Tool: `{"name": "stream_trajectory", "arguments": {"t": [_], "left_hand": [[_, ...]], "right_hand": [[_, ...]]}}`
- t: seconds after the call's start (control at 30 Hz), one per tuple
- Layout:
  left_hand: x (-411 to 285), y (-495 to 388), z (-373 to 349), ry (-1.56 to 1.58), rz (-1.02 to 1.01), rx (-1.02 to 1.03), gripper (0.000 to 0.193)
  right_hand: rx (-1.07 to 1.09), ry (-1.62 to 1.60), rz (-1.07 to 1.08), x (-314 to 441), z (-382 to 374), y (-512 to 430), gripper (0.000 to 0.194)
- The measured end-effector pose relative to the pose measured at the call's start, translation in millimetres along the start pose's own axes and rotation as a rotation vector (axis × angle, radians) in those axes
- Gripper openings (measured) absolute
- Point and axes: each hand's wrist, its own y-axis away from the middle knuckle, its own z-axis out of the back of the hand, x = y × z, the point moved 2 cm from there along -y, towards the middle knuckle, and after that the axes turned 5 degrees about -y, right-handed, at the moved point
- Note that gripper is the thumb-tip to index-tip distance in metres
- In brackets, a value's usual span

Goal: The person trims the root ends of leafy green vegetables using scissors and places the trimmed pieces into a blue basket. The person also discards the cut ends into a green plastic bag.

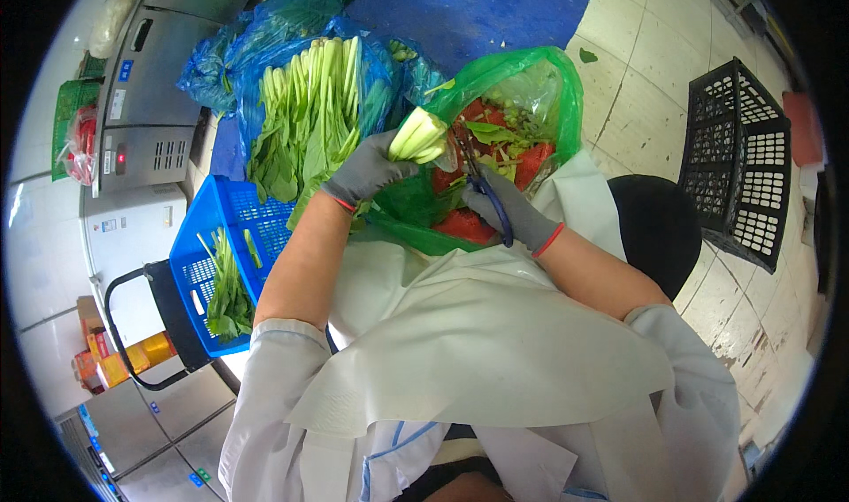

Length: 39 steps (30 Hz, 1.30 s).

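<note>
My left hand (pixel 369 169), in a grey glove with a red cuff, grips a bunch of leafy green vegetables by its pale stems (pixel 419 137), cut ends towards the right. In my gloved right hand (pixel 505 205) is a pair of scissors (pixel 492 197) with dark blue handles; the blades point up and away, close to the stem ends. Both hands are over a green plastic bag (pixel 569 97), which holds red mesh, leaf scraps and trimmings. Left of it, a blue plastic bag (pixel 381 71) lies open around a pile of long-stemmed greens (pixel 308 107).
At my left stands a blue plastic crate (pixel 189 236) with some greens (pixel 229 296) inside, beside a black-framed trolley handle (pixel 109 303). Black crates (pixel 733 163) stand on the tiled floor at right. Steel refrigerator units (pixel 159 71) line the left side. A blue mat (pixel 477 11) lies ahead.
</note>
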Motion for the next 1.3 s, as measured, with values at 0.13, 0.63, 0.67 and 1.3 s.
{"name": "stream_trajectory", "arguments": {"t": [0.13,0.63,0.67,1.3], "left_hand": [[-13.6,-3.4,-2.5,-0.123,0.026,-0.075,0.044],[-15.5,-25.9,-19.0,-0.177,0.149,-0.126,0.032],[-16.1,-25.5,-17.4,-0.177,0.118,-0.127,0.032],[-85.6,237.1,202.5,-0.464,0.222,-0.808,0.028]], "right_hand": [[-0.031,-0.101,-0.03,5.7,-7.1,5.2,0.027],[0.047,-0.038,-0.353,16.6,9.6,14.6,0.021],[0.033,-0.173,-0.416,14.8,9.0,14.3,0.02],[-0.066,-0.767,-0.511,-14.6,6.8,4.3,0.023]]}}
